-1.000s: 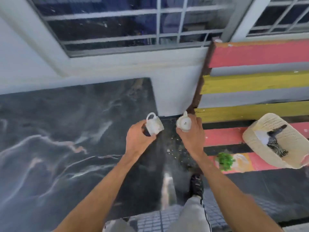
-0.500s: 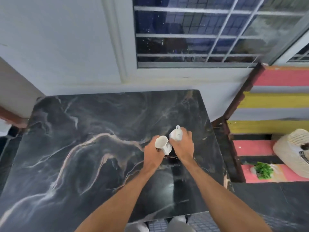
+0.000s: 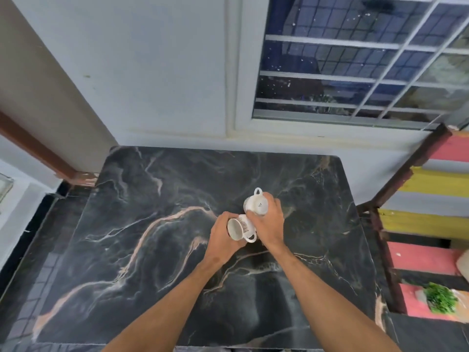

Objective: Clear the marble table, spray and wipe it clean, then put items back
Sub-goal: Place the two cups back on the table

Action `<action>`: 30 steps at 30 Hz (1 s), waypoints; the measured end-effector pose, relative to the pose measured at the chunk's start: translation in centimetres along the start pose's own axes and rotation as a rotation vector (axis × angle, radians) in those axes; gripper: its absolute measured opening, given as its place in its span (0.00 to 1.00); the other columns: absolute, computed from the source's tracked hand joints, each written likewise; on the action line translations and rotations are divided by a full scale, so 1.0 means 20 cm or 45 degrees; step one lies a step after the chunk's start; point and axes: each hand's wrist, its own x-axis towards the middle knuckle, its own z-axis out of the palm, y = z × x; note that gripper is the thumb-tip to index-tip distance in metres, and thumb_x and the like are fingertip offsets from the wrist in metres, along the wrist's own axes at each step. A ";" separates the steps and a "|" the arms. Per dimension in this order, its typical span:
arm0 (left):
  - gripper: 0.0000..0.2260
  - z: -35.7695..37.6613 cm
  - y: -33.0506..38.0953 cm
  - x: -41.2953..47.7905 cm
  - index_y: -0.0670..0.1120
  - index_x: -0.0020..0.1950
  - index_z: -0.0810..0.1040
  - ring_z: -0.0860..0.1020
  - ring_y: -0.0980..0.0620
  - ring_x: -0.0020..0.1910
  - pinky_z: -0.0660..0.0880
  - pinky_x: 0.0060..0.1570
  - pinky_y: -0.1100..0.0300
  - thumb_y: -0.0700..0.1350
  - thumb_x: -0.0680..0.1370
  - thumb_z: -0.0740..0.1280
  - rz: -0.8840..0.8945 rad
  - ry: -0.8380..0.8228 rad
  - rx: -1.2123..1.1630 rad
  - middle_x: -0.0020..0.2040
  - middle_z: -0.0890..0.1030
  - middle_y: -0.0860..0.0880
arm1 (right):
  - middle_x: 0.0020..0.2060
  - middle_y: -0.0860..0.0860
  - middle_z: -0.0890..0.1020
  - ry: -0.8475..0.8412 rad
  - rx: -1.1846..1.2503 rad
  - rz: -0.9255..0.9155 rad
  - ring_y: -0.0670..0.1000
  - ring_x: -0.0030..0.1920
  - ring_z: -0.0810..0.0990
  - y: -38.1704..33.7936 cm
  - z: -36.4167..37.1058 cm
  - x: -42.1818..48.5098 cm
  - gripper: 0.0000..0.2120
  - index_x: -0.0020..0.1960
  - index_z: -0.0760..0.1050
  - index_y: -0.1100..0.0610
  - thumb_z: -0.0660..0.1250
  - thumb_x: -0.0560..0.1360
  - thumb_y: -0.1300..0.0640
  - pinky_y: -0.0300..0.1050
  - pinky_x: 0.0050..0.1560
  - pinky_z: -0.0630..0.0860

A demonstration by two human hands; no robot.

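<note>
The black marble table [image 3: 152, 250] with pale veins fills the middle of the view. Over its centre-right, my left hand [image 3: 222, 240] grips a white cup [image 3: 237, 228] tipped on its side, its mouth facing me. My right hand [image 3: 269, 224] holds a second white cup [image 3: 257, 203] upside down, base up, handle pointing away. The two cups almost touch each other. Whether either cup touches the table I cannot tell.
A bench of red and yellow slats [image 3: 429, 224] stands right of the table, with a small green plant [image 3: 440, 298] on it. A white wall and a barred window [image 3: 355, 72] lie behind the table. Dark floor tiles [image 3: 30, 250] run along the left.
Both hands have carried the cups from beside the bench leftward over the table. The view has swung left, so the whole table now shows. The left cup has tipped onto its side.
</note>
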 end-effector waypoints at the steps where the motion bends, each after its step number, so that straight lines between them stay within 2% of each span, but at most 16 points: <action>1: 0.29 -0.03 0.00 0.00 0.50 0.60 0.75 0.84 0.47 0.55 0.82 0.57 0.42 0.46 0.64 0.84 -0.015 0.017 -0.082 0.56 0.84 0.50 | 0.51 0.41 0.72 0.006 0.030 -0.008 0.38 0.47 0.75 -0.03 0.02 0.01 0.26 0.62 0.70 0.41 0.73 0.66 0.48 0.27 0.41 0.65; 3: 0.32 -0.08 -0.01 0.01 0.48 0.62 0.72 0.84 0.43 0.57 0.82 0.57 0.43 0.44 0.63 0.83 -0.045 0.008 -0.197 0.58 0.83 0.46 | 0.51 0.39 0.71 0.000 0.062 -0.014 0.33 0.48 0.74 -0.09 0.05 0.02 0.27 0.63 0.70 0.40 0.73 0.66 0.48 0.27 0.41 0.64; 7: 0.32 -0.19 -0.02 0.05 0.46 0.64 0.70 0.83 0.48 0.61 0.82 0.54 0.59 0.42 0.65 0.80 -0.169 -0.098 -0.466 0.63 0.82 0.45 | 0.53 0.39 0.72 -0.009 0.146 -0.046 0.31 0.51 0.74 -0.16 0.11 0.05 0.29 0.64 0.70 0.40 0.74 0.66 0.49 0.26 0.43 0.67; 9: 0.28 -0.23 -0.01 0.07 0.44 0.62 0.71 0.84 0.48 0.59 0.82 0.57 0.55 0.44 0.68 0.81 -0.261 -0.126 -0.619 0.63 0.83 0.44 | 0.56 0.40 0.72 -0.018 0.170 -0.102 0.32 0.53 0.74 -0.18 0.14 0.06 0.30 0.65 0.69 0.38 0.75 0.66 0.50 0.27 0.47 0.68; 10: 0.24 -0.25 0.00 0.09 0.43 0.59 0.71 0.84 0.48 0.57 0.82 0.60 0.50 0.44 0.71 0.81 -0.309 -0.116 -0.675 0.62 0.84 0.43 | 0.57 0.40 0.72 -0.031 0.182 -0.131 0.32 0.55 0.74 -0.20 0.17 0.07 0.30 0.65 0.69 0.38 0.75 0.66 0.51 0.28 0.49 0.69; 11: 0.21 -0.27 0.00 0.11 0.44 0.57 0.70 0.84 0.47 0.56 0.81 0.62 0.46 0.43 0.75 0.80 -0.353 -0.103 -0.705 0.60 0.84 0.43 | 0.58 0.39 0.72 -0.048 0.192 -0.154 0.34 0.57 0.74 -0.21 0.19 0.07 0.31 0.66 0.69 0.38 0.76 0.67 0.51 0.30 0.52 0.71; 13: 0.18 -0.31 0.00 0.16 0.46 0.56 0.69 0.84 0.47 0.54 0.81 0.61 0.44 0.41 0.78 0.78 -0.420 -0.091 -0.764 0.59 0.84 0.42 | 0.60 0.37 0.72 -0.080 0.199 -0.205 0.38 0.60 0.75 -0.24 0.22 0.09 0.32 0.67 0.69 0.38 0.76 0.67 0.52 0.37 0.57 0.74; 14: 0.20 -0.33 0.00 0.18 0.46 0.58 0.69 0.84 0.46 0.55 0.82 0.61 0.44 0.40 0.76 0.79 -0.441 -0.099 -0.810 0.61 0.83 0.41 | 0.60 0.37 0.72 -0.086 0.197 -0.229 0.39 0.61 0.75 -0.25 0.24 0.09 0.32 0.68 0.69 0.39 0.76 0.67 0.52 0.37 0.58 0.75; 16: 0.31 -0.37 -0.01 0.23 0.48 0.65 0.70 0.83 0.43 0.58 0.83 0.61 0.43 0.38 0.68 0.82 -0.436 -0.097 -0.849 0.64 0.81 0.41 | 0.60 0.37 0.72 -0.063 0.173 -0.262 0.36 0.60 0.74 -0.27 0.25 0.12 0.32 0.67 0.69 0.38 0.76 0.67 0.51 0.31 0.56 0.72; 18: 0.37 -0.40 -0.01 0.27 0.50 0.70 0.70 0.80 0.44 0.60 0.83 0.59 0.47 0.34 0.65 0.81 -0.362 -0.047 -0.772 0.66 0.78 0.42 | 0.59 0.37 0.72 -0.024 0.145 -0.240 0.33 0.58 0.74 -0.27 0.24 0.15 0.31 0.66 0.69 0.37 0.77 0.67 0.50 0.23 0.51 0.69; 19: 0.38 -0.41 -0.01 0.29 0.51 0.71 0.70 0.79 0.45 0.60 0.82 0.57 0.52 0.31 0.66 0.81 -0.307 -0.009 -0.694 0.67 0.76 0.42 | 0.59 0.37 0.72 -0.011 0.123 -0.208 0.34 0.56 0.75 -0.27 0.22 0.16 0.31 0.66 0.69 0.37 0.77 0.67 0.50 0.23 0.48 0.69; 22: 0.36 -0.43 -0.04 0.37 0.51 0.72 0.73 0.76 0.48 0.62 0.78 0.51 0.70 0.31 0.69 0.81 -0.148 0.134 -0.393 0.67 0.71 0.46 | 0.58 0.42 0.73 0.015 -0.038 -0.097 0.42 0.49 0.76 -0.21 0.15 0.21 0.29 0.65 0.70 0.39 0.76 0.66 0.48 0.29 0.44 0.66; 24: 0.33 -0.43 -0.07 0.41 0.49 0.71 0.74 0.74 0.50 0.63 0.74 0.50 0.78 0.33 0.70 0.81 -0.049 0.213 -0.250 0.67 0.69 0.46 | 0.55 0.45 0.73 0.035 -0.166 -0.046 0.45 0.46 0.75 -0.15 0.09 0.25 0.28 0.63 0.71 0.41 0.76 0.66 0.47 0.36 0.41 0.67; 27: 0.29 -0.42 -0.12 0.45 0.47 0.66 0.72 0.74 0.46 0.65 0.74 0.51 0.76 0.32 0.71 0.80 0.066 0.270 -0.142 0.67 0.70 0.46 | 0.53 0.47 0.74 0.042 -0.305 0.048 0.49 0.44 0.76 -0.07 0.03 0.27 0.27 0.60 0.71 0.44 0.76 0.64 0.48 0.46 0.43 0.70; 30: 0.29 -0.41 -0.15 0.47 0.47 0.62 0.70 0.74 0.43 0.64 0.78 0.57 0.62 0.29 0.70 0.79 0.165 0.297 -0.077 0.64 0.72 0.46 | 0.52 0.48 0.74 0.044 -0.359 0.121 0.52 0.45 0.76 0.01 -0.01 0.28 0.27 0.60 0.72 0.46 0.76 0.64 0.50 0.48 0.45 0.71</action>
